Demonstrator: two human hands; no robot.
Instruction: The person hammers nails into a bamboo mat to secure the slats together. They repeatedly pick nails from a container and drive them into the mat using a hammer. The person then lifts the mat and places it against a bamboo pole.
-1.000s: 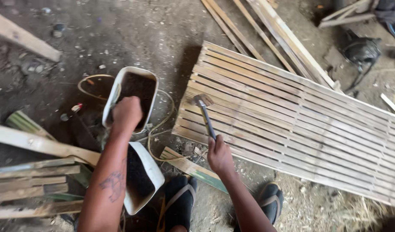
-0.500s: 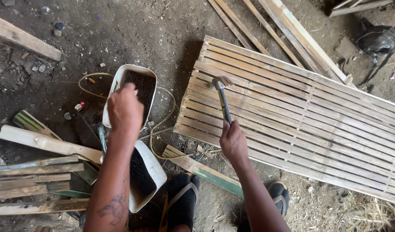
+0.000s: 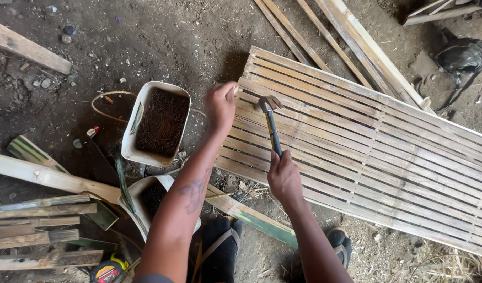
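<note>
One slatted bamboo panel [image 3: 367,152] fills the 3 o'clock side of the view, lying flat on the dirt floor [image 3: 173,36]; its long strips already sit side by side with thin cross strips over them, so most of the assembly looks done, and what seems left is nailing at the near left end, judging by where the hands are. At 12 to 1 o'clock, several loose bamboo strips [image 3: 335,36] lie beyond the panel, roughly five, hard to count where they overlap. At 9 o'clock sits a pile of offcut wood slats [image 3: 36,225], about six or seven. Two cut-open white plastic jugs: one upper jug [image 3: 157,123] at 10 o'clock full of dark nails, one lower jug [image 3: 146,202] at 7 o'clock partly hidden by the forearm. One dark bag [image 3: 464,52] at 2 o'clock. One hammer [image 3: 272,123], head resting on the panel's left end near centre, handle running toward 6 o'clock. Right hand [image 3: 284,175] is wrapped closed around the hammer handle's lower end. Left hand [image 3: 221,104] is pinched mostly closed at the panel's left edge, just beside the hammer head at its 9 o'clock; probably a nail between the fingertips, too small to confirm. One tape measure [image 3: 109,271] at 7 o'clock, bottom edge. Two sandalled feet [image 3: 220,251] at 6 o'clock.
</note>
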